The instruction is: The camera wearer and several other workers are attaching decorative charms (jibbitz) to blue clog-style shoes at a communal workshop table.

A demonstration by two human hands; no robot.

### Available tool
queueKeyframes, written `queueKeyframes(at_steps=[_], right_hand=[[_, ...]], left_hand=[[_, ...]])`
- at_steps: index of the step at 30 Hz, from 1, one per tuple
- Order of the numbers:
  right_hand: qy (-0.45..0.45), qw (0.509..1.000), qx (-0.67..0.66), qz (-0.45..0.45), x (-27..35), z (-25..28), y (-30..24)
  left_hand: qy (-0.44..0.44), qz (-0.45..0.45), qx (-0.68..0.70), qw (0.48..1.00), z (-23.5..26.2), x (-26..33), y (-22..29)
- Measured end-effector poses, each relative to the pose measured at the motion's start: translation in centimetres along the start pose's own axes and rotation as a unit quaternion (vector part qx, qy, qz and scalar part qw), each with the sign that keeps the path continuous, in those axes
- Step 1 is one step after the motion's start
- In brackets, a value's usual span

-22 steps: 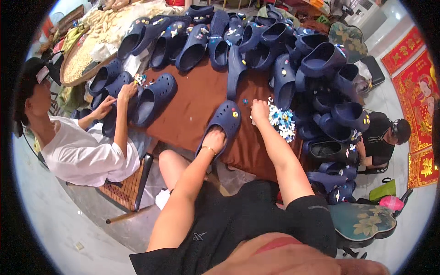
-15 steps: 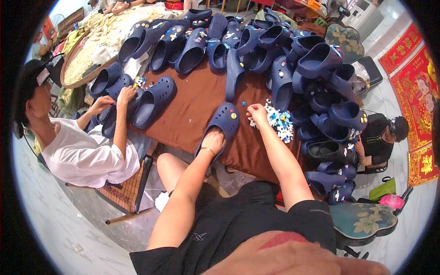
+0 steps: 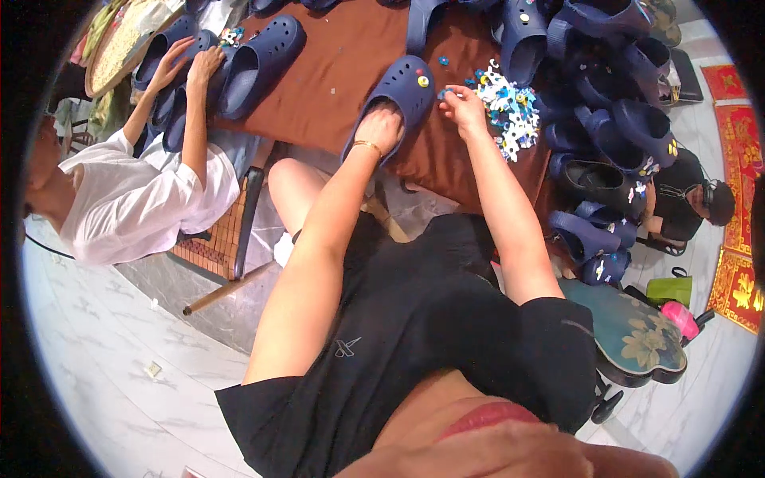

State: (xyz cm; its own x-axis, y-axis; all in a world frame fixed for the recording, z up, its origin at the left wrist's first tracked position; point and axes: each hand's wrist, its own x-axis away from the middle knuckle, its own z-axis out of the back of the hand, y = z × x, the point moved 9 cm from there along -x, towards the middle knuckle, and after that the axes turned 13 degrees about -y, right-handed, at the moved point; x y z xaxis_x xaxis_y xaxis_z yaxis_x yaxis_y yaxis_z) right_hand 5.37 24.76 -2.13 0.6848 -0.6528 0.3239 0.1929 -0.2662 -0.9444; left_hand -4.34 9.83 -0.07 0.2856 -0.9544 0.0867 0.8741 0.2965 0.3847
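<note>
Evidently, the navy clog (image 3: 404, 86) around the left hand (image 3: 380, 130) bears only red and yellow charms (image 3: 422, 81) beyond the knuckles, with several holes bare. That hand's grip is hidden inside. The right hand (image 3: 464, 107) pinches a small blue charm (image 3: 444, 93); unused loose charms (image 3: 516, 111) lie heaped just right of it.

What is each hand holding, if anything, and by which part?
The left hand is inside the navy clog through its opening, grip hidden. The right hand seems to pinch a small blue piece; by which part cannot be told.
</note>
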Motion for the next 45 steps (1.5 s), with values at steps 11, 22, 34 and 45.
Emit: queueKeyframes(at_steps=[11, 22, 34, 45], right_hand=[[0.066, 0.962, 0.237, 0.118, 1.1, -0.7, -1.9], [0.092, 0.868, 0.354, 0.336, 7.4, -6.3, -4.0], [0.017, 0.807, 0.502, 0.311, 5.8, -9.2, -4.8], [0.028, 0.862, 0.475, 0.177, 2.7, -1.5, -3.9]], left_hand=[[0.002, 0.006, -0.008, 1.0, -0.1, 0.5, -0.1], [0.016, -0.007, -0.025, 1.0, 0.0, 0.8, 0.5], [0.007, 0.009, -0.076, 0.997, -0.7, 0.1, -1.1], [-0.003, -0.048, -0.042, 0.998, -0.4, 0.9, 1.6]])
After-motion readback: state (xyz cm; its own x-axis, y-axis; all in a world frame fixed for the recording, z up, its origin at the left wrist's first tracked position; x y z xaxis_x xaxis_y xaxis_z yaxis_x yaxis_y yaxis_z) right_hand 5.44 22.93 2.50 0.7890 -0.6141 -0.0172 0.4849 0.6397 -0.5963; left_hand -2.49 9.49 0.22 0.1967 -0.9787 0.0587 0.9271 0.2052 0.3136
